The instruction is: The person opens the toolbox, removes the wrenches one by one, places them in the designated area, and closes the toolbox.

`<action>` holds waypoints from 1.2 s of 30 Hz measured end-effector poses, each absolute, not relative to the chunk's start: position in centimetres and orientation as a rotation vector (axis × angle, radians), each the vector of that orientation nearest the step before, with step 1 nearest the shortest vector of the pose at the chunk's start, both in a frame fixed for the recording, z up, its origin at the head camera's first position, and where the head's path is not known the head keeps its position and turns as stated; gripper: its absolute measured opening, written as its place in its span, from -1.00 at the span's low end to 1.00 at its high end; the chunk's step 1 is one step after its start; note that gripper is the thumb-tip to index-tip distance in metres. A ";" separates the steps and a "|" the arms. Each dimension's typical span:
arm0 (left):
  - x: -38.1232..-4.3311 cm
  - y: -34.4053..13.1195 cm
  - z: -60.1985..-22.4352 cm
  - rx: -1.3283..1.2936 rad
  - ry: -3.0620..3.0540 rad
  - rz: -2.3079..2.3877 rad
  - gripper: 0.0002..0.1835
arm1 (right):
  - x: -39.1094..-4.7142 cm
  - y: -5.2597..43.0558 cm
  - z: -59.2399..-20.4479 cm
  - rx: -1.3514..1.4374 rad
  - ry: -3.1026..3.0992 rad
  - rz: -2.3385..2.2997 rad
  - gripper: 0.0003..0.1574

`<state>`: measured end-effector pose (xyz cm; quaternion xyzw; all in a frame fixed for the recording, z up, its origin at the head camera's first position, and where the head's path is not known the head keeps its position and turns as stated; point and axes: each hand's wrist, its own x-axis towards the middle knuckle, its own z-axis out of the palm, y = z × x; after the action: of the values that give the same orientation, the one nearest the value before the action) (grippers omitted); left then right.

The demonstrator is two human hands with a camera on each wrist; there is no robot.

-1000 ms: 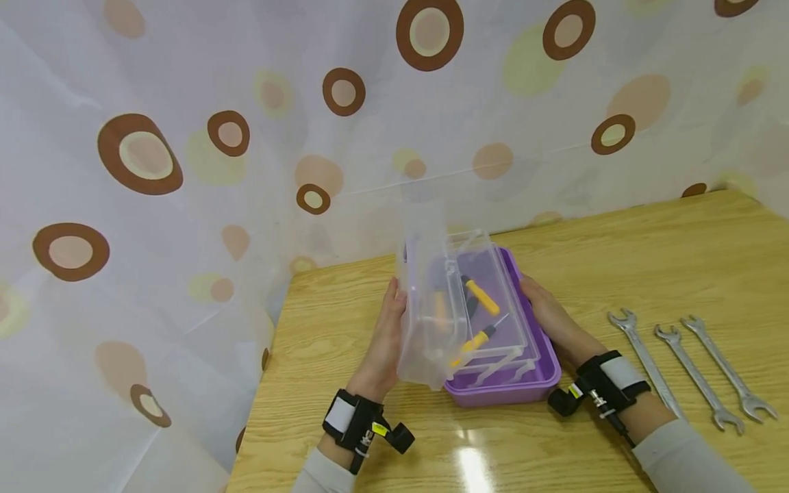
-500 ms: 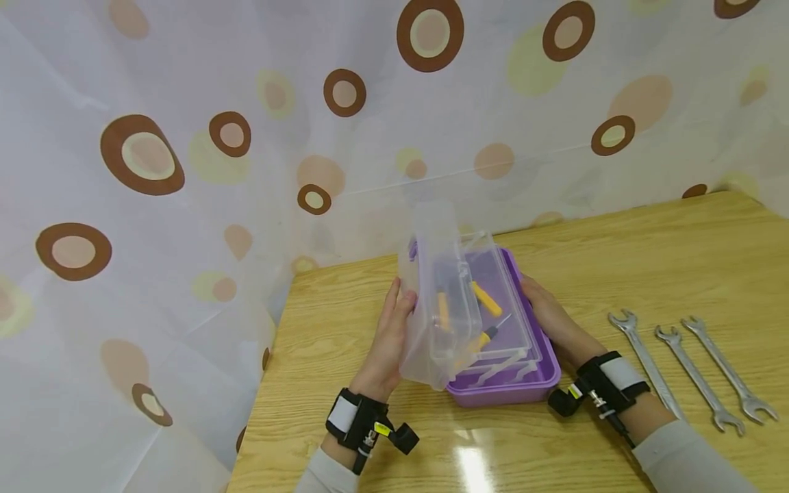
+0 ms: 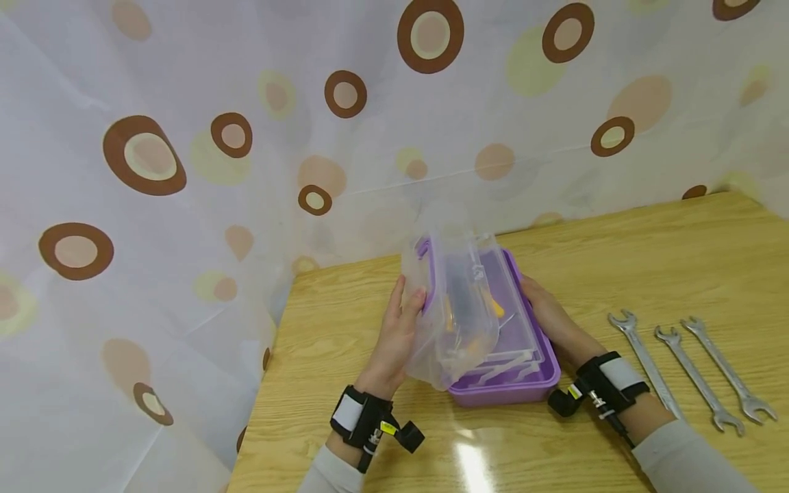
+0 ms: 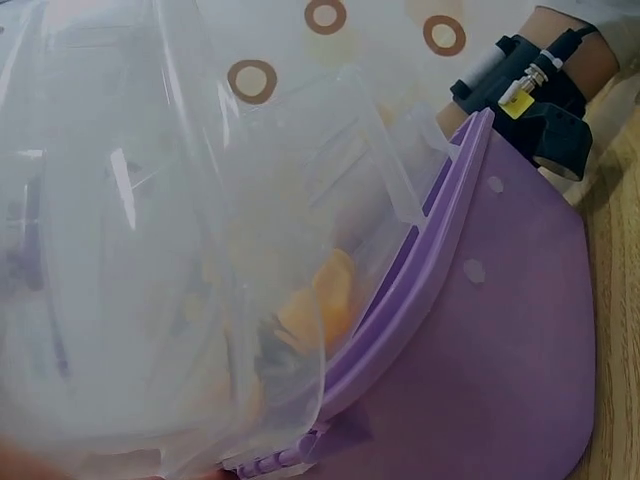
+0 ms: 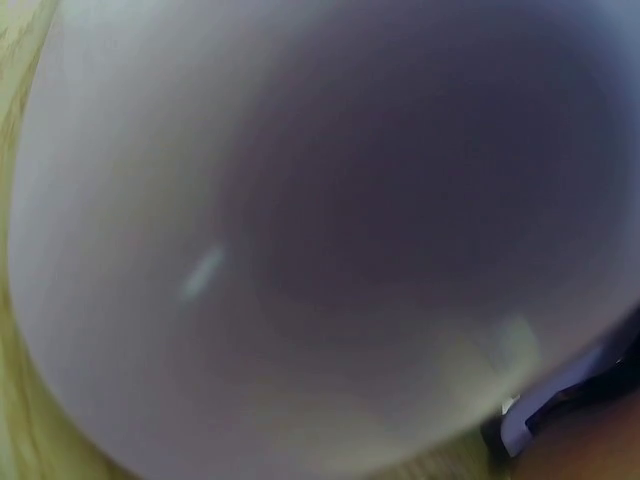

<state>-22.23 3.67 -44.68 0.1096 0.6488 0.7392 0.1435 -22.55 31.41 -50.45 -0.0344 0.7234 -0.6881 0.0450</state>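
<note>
A purple toolbox (image 3: 504, 396) sits on the table with its translucent lid (image 3: 424, 356) tilted over the left part of it. My left hand (image 3: 391, 346) presses against the lid's outer side, fingers extended along it. A purple carry handle (image 3: 430, 274) shows on the lid. My right hand (image 3: 550, 316) rests along the box's right wall, its fingertips partly hidden at the far side. Inside, a clear tray (image 3: 524, 332) holds yellow-handled screwdrivers (image 3: 497, 308), largely seen blurred through the lid. In the left wrist view, the lid's edge overlaps the yellow handles (image 4: 335, 290).
Three metal open-end wrenches lie side by side to the right: a left one (image 3: 647, 363), a middle one (image 3: 696, 375) and a right one (image 3: 729, 366). A patterned sheet (image 3: 370, 157) hangs behind and left of the wooden table (image 3: 333, 308).
My left hand has swung the lid rightward and down over the box, covering more of the screwdrivers. The right hand, the box and the wrenches have stayed in place.
</note>
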 end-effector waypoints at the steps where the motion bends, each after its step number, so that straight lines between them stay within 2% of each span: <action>1: -22.2 3.7 -44.6 0.314 1.886 2.123 -0.09 | -22.5 31.4 -50.4 -0.109 2.208 -2.109 -0.23; 36: -22.1 6.2 -43.4 0.227 2.134 1.937 0.05 | -22.3 31.6 -50.3 -0.048 2.243 -2.048 -0.18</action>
<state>-22.12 6.17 -43.43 0.0780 0.7323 0.6649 0.1248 -22.30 31.60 -50.32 -0.0157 0.7373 -0.6734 0.0520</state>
